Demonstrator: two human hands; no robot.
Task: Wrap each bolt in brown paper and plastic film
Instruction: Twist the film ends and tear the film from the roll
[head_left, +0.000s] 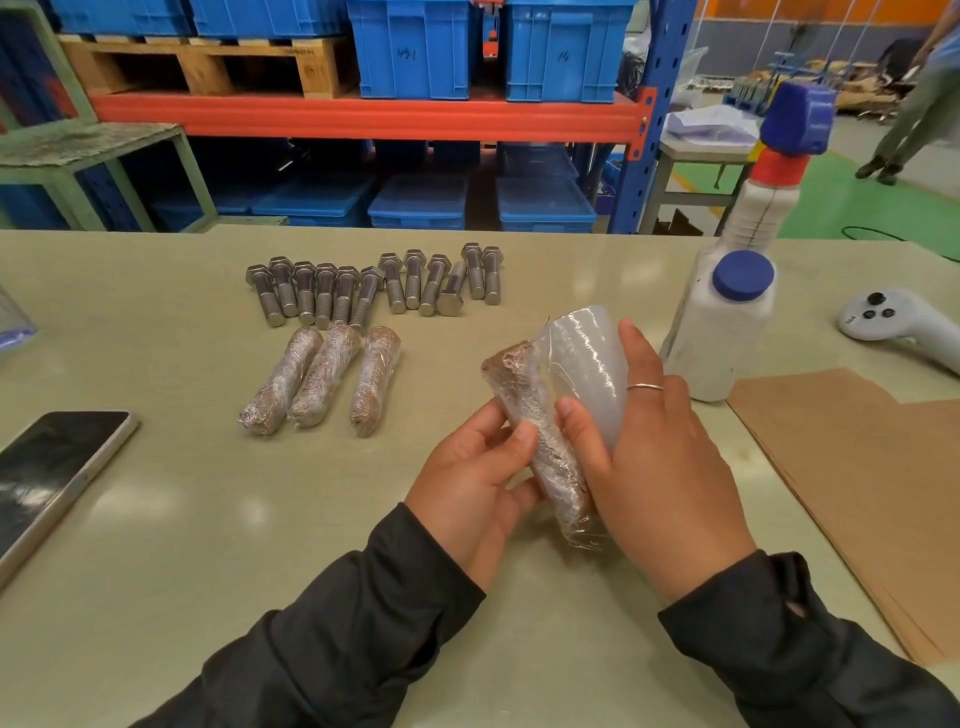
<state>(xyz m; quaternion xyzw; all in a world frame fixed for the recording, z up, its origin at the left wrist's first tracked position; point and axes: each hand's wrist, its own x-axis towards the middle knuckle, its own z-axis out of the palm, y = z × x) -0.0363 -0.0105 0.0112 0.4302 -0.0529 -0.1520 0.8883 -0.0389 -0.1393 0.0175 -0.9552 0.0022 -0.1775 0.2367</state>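
Low at centre frame, a paper-wrapped bolt (540, 441) is being held above the counter (182, 519), pinched by the left hand (467, 483) while the right hand (654, 457) is gripping the film roll (587, 364). Film is probably best kept taut and overlapped. Upper centre, bare bolts (374, 286) and three wrapped bolts (322, 379) are lying before blue crates (410, 47).

Paper-wrapped bolt (540, 441) half-filmed, tilted; three wrapped bolts (322, 382) beside bare bolts (374, 283).
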